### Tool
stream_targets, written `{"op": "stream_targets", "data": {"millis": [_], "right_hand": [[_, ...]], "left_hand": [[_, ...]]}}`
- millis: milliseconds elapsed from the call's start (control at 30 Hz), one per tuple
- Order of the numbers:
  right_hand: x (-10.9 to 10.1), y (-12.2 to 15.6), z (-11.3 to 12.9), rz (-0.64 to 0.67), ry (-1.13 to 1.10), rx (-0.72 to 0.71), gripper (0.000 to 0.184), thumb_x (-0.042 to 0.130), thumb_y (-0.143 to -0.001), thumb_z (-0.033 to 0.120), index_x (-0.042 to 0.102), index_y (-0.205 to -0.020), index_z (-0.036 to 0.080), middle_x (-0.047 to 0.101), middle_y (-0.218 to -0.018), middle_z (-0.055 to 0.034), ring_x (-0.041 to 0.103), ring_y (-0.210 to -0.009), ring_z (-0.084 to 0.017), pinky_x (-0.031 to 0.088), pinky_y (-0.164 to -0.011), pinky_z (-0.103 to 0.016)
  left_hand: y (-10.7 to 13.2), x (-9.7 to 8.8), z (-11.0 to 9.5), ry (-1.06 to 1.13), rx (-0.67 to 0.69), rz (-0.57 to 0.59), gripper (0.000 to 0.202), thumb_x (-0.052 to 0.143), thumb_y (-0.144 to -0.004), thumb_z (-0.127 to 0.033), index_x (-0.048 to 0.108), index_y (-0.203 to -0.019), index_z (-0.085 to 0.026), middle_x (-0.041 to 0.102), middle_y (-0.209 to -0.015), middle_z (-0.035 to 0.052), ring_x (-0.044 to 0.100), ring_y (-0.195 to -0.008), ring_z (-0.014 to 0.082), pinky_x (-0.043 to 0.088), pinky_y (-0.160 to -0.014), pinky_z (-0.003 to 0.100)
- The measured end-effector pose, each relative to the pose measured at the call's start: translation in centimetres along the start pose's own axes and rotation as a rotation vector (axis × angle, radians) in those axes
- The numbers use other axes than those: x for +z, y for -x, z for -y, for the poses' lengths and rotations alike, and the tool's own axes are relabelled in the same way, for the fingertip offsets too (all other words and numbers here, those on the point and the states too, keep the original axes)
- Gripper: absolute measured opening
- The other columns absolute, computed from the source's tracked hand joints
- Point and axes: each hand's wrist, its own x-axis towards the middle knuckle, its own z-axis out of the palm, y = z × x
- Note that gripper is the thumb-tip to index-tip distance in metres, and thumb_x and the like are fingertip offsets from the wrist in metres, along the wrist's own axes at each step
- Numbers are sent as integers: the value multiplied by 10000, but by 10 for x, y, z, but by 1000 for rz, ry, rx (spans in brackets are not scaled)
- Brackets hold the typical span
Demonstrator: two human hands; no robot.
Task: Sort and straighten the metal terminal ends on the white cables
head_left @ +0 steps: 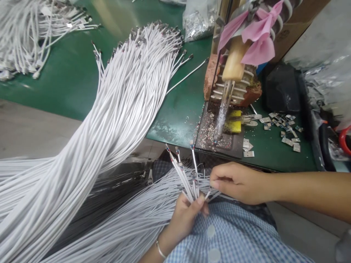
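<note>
My left hand [190,210] is closed round several white cables [189,186], whose ends with small metal connectors fan upward from the fist. Just right of it, my right hand [233,180] pinches the tip of one cable [208,192] of that bunch between thumb and fingers. Its connector is mostly hidden by the fingertips. A loose bundle of more white cables [137,219] runs from the lap out to the lower left. Above the hands, a soldering iron [226,106] with a wooden handle hangs tip down over a dark, solder-spattered plate [205,135].
A thick heap of white cables [126,87] lies over the edge of the green table [74,80]. Another cable pile [22,33] is at the far left. Small metal connectors [287,128] lie scattered at right, near a black box [282,87]. A bag of connectors [200,20] stands behind.
</note>
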Motion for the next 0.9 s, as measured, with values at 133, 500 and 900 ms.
{"op": "stream_targets", "data": {"millis": [133, 500, 900], "right_hand": [[-2, -1, 2, 26, -71, 33, 195, 427, -838, 197, 462, -650, 156, 430, -595, 36, 394, -560, -87, 339, -519, -200], [3, 1, -5, -2, -119, -12, 258, 482, -858, 354, 570, -768, 128, 548, -647, 3, 465, -564, -90, 375, -517, -198], [1, 1, -3, 28, 55, -32, 266, 524, -804, 323, 568, -631, 125, 406, -525, 45, 345, -489, -77, 284, -462, -202]], "left_hand": [[-1, 1, -3, -12, 60, -53, 214, 646, -755, -364, 635, -771, -152, 599, -716, 17, 519, -675, 140, 398, -657, 262], [5, 3, -5, -152, -122, 188, 273, 612, -782, -390, 676, -903, -154, 657, -650, 38, 585, -623, 149, 432, -628, 255], [-2, 0, -2, 60, 61, -77, 256, 636, -769, -379, 670, -898, -160, 625, -688, 21, 547, -668, 139, 411, -667, 269]]}}
